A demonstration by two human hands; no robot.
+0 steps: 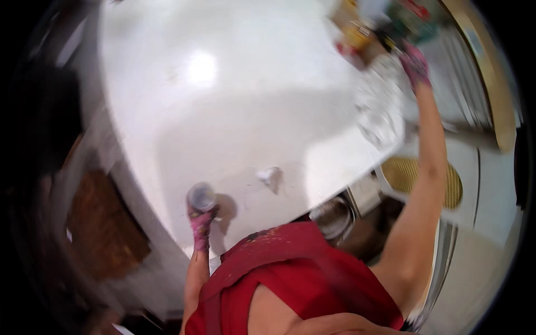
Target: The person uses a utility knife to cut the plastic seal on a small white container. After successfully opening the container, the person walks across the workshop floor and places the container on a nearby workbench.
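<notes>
My left hand [201, 224], in a pink glove or pink-stained, is closed round a small clear round cup [202, 196] at the near left edge of the white table. My right arm is stretched to the far right. There my right hand [415, 66], also pink, reaches among blurred items beside a dark object [386, 38]. Its fingers are smeared by motion, so what they touch is unclear. A crumpled white scrap [270, 176] lies on the table between my body and the middle.
Crumpled clear plastic [378, 106] lies along the table's right edge. Behind it stand a yellow and red package [354, 38] and a green bag [416, 22]. A gold textured oval pad [422, 181] and a round metal container [331, 216] are right of my body. The white table [234, 123] fills the middle.
</notes>
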